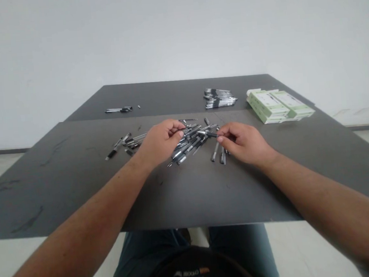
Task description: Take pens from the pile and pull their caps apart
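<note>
My left hand (163,141) is closed in a pinch over a loose pile of pen parts (185,149). A thin dark piece shows at its fingertips, too small to name. From the right, my right hand (244,141) pinches a pen barrel with a black grip (209,133) between thumb and forefinger, its clear end pointing left over the pile. Clear barrels, black grips and slim refills lie crossed in the pile, partly hidden behind my left hand. Below my right hand, a few pen pieces (223,156) rest on the dark table (189,198).
Farther back, a neat row of pens (219,97) lies beside green and white boxes (273,105). At the back left are a few pens (118,110) and one tiny piece (139,106). The table's near edge is just before my lap.
</note>
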Demonstrator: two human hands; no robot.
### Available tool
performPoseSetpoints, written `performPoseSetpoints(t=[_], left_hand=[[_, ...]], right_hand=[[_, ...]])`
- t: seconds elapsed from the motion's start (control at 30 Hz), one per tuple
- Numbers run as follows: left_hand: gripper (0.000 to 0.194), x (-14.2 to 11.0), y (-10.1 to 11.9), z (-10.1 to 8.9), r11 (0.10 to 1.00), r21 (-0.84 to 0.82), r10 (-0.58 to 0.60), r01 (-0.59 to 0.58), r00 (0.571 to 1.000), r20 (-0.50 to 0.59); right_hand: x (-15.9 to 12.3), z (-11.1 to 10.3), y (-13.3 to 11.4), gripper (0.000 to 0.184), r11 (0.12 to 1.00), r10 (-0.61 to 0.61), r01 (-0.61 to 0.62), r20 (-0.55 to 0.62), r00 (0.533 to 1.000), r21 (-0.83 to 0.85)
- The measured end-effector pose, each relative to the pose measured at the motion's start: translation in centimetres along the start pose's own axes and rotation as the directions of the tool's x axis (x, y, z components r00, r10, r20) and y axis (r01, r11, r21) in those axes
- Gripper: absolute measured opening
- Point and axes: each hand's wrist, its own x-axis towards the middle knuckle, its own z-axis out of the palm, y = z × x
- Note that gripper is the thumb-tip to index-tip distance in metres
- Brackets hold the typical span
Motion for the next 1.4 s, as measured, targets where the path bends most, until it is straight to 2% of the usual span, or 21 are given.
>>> performPoseSetpoints(t=[0.1,0.2,0.53,0.97,1.4], left_hand=[[0.027,-0.3,-0.8,1.0,0.999,-0.037,-0.001,0.001,1.0,0.001],[0.027,-0.7,-1.1,1.0,0.998,0.003,0.055,-0.055,0.998,0.035],[0.025,-1.8,0.3,0.6,0.98,0.089,0.171,-0.178,0.982,0.083],[0.027,-2.2,0.8,1.4,0.978,0.04,0.197,-0.204,0.973,0.122],[0.035,-2.4,0.5,1.4,0.934,0.176,0.276,-0.31,0.941,0.195]], right_hand=[[0.1,-0.1,0.1,0.012,0.999,-0.027,0.028,0.035,0.999,-0.022],[0.1,-0.1,0.3,0.012,0.998,-0.042,0.045,0.066,0.997,-0.036],[-0.1,-0.3,0.2,0.014,0.994,-0.078,0.088,0.154,0.985,-0.058],[-0.2,-0.1,-0.1,0.014,0.992,-0.107,0.118,0.197,0.975,-0.045],[-0.3,-0.2,-0.6,0.01,0.977,-0.204,0.212,0.207,0.957,-0.02]])
